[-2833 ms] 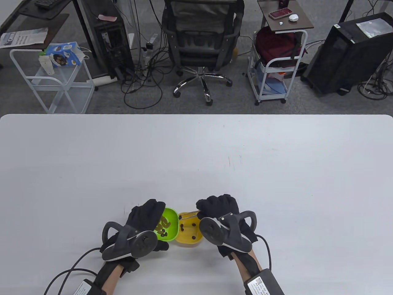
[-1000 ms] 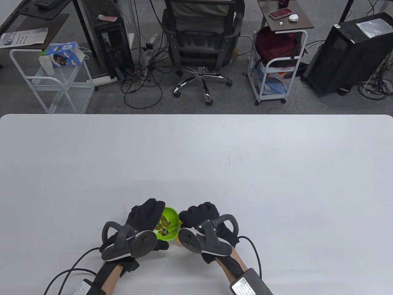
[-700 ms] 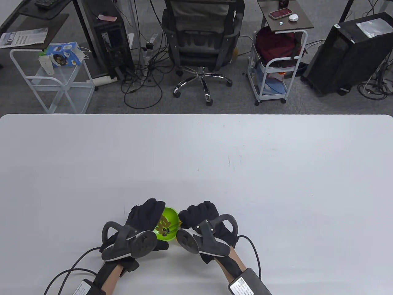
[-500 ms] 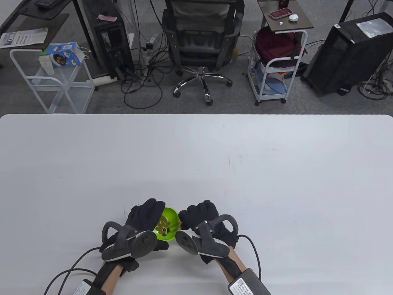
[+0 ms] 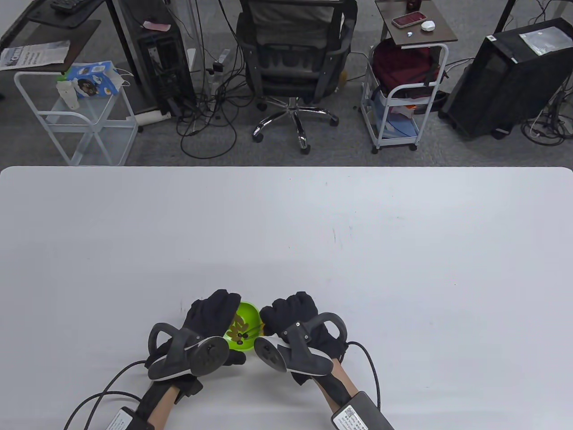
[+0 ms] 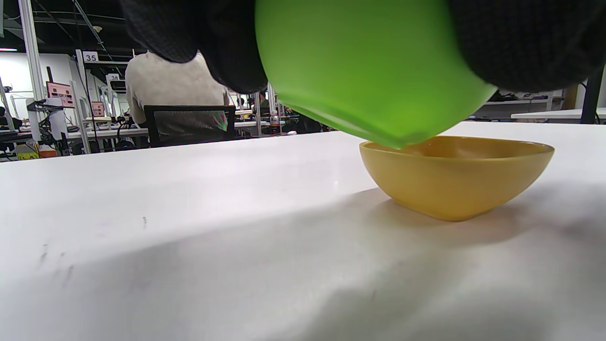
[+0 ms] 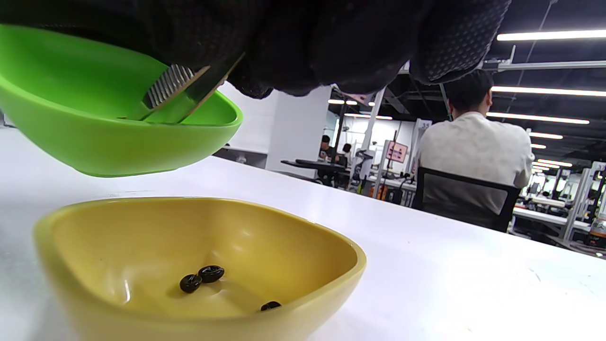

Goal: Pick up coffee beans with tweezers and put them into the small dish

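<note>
1. A yellow dish (image 7: 199, 265) is sitting nearest on the table (image 5: 286, 215), holding three coffee beans (image 7: 201, 278).
2. The right hand (image 5: 301, 319) is pinching tweezers (image 7: 182, 92), dipping them into a green bowl (image 5: 244, 329).
3. The left hand (image 5: 210, 316) is gripping that raised, tilted bowl.
4. Small, smooth beans will likely slip; pinching across the middle looks safest.

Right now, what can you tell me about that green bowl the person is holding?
The green bowl is small, smooth and glossy, apparently plastic, with rounded corners. The left hand holds it lifted off the white table and tilted, its lower edge above the rim of the yellow bowl; whether they touch is unclear. From above, a few dark coffee beans lie inside. Metal tweezers, held by the right hand, reach down into it.
</note>
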A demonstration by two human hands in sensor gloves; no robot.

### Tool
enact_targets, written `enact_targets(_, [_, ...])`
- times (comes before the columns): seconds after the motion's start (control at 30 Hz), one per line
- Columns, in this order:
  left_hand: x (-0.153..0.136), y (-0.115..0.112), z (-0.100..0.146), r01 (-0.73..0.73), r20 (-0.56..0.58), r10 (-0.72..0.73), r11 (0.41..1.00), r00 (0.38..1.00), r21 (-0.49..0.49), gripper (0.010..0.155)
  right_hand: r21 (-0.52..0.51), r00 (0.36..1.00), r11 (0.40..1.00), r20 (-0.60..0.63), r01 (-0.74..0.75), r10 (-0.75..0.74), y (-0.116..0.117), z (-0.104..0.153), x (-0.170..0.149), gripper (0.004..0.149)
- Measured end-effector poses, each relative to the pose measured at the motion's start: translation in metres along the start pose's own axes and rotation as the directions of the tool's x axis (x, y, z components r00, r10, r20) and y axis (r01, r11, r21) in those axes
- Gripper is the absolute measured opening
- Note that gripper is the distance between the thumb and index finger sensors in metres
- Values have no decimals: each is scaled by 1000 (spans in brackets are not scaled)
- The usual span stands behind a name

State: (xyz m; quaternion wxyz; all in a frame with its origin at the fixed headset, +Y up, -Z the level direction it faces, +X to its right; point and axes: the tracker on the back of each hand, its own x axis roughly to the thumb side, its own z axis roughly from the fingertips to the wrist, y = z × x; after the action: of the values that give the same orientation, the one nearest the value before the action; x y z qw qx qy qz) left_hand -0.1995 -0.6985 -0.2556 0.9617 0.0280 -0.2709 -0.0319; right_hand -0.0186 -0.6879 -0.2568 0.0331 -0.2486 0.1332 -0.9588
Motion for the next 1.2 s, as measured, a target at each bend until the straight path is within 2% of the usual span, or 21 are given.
enact_targets(0.8, [0,0,0,-2,-1,2,1000,1000,0,113,29,1000,1000,-14,-7,7,0,-4,0,43])
enact_targets(1.2, [0,1,0,-4,0,4,1000,1000,-1,113,-21,991,996,-92,91,-93,-14,1,-26,43])
